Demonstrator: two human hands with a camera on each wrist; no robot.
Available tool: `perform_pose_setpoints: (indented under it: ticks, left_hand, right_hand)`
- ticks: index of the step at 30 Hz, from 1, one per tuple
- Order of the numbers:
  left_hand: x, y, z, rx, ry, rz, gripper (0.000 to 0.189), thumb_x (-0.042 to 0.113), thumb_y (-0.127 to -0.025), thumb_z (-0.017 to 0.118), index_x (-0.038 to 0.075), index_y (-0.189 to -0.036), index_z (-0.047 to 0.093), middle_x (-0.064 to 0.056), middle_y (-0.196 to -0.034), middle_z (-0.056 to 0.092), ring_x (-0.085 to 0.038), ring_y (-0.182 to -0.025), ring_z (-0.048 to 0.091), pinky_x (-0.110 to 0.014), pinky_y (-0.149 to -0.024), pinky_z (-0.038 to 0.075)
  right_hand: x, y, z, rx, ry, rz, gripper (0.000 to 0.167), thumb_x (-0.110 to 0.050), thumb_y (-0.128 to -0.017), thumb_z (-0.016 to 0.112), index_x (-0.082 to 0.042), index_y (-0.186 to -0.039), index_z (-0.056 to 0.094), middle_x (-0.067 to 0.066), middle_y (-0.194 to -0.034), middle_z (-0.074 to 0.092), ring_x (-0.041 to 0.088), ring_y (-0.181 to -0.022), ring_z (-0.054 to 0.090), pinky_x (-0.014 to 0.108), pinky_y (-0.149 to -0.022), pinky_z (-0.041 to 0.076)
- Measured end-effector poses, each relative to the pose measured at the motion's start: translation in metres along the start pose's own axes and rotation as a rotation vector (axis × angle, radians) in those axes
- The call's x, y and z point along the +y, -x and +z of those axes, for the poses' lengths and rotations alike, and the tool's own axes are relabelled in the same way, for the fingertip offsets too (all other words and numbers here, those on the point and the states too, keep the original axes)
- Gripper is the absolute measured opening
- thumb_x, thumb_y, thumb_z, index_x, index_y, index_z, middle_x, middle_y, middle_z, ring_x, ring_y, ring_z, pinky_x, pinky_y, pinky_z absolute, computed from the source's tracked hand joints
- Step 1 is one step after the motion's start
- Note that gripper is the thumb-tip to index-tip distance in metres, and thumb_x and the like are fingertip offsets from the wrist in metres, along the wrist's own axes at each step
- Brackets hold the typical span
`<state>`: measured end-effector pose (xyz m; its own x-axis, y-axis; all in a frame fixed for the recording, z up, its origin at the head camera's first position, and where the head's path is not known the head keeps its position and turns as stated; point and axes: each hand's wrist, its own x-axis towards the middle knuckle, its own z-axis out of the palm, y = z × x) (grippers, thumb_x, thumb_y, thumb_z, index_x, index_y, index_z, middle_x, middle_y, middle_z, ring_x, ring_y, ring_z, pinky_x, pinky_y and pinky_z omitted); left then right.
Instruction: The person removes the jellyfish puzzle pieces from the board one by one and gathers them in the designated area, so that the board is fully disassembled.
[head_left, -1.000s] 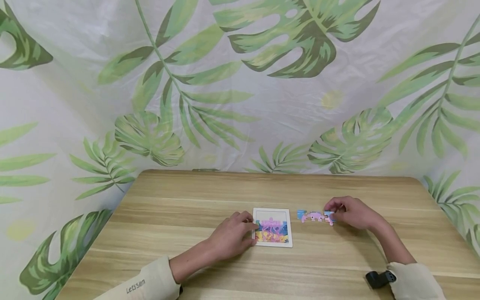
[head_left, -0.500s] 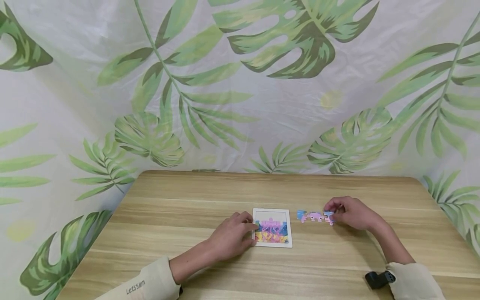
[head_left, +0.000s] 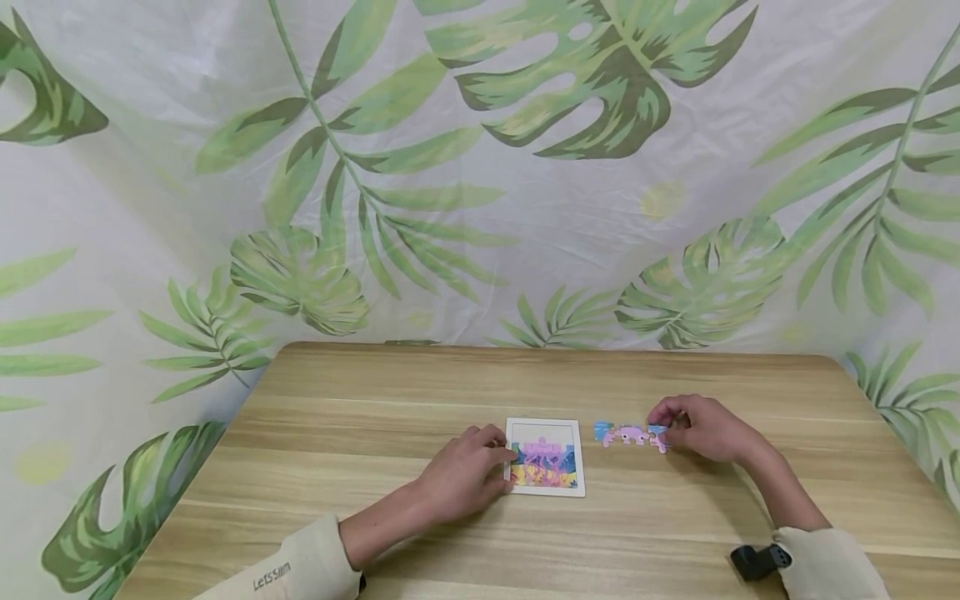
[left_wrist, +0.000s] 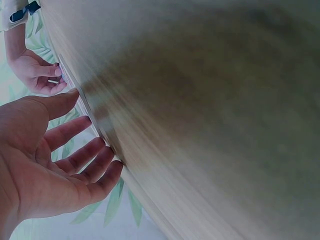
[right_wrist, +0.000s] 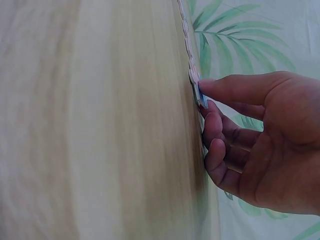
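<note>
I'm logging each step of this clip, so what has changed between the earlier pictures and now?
Nothing has visibly moved, been taken hold of or let go. The left hand still touches the left edge of the puzzle board; the right hand still pinches the rightmost puzzle piece in its row.

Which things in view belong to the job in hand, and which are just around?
In the job:
puzzle tray, partly filled
row of puzzle pieces beside it
left hand, touching the tray's edge
right hand, pinching the row's right end

Just around:
wooden table
leaf-print sheet
black device at the right cuff
</note>
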<state>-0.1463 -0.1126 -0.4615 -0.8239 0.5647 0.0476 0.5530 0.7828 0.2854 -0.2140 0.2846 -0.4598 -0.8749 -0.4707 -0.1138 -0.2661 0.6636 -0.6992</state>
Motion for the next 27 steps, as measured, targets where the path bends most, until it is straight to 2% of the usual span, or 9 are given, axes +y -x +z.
perform_pose_setpoints:
  ticks: [19,27]
  left_hand:
    - [0.0005,0.0002,0.0003,-0.001,0.004,-0.008,0.036,0.026,-0.096,0.083,0.011,-0.129,0.079,-0.008,-0.131,0.068,-0.024,-0.111,0.063,-0.038,-0.087,0.059]
    - [0.0004,-0.0002,-0.0001,0.0,-0.001,-0.003,0.035,0.026,-0.096,0.083,0.011,-0.128,0.079,-0.009,-0.131,0.068,-0.024,-0.111,0.063,-0.038,-0.087,0.059]
  right_hand:
    - [0.0002,0.0003,0.0005,0.017,0.014,-0.006,0.02,-0.001,-0.093,0.074,-0.003,-0.112,0.073,0.005,-0.101,0.069,0.014,-0.087,0.055,0.024,-0.074,0.047]
    - [-0.0025,0.0003,0.0004,0.018,0.022,-0.001,0.018,-0.004,-0.094,0.075,-0.004,-0.112,0.074,0.004,-0.101,0.069,0.015,-0.088,0.056,0.025,-0.074,0.048]
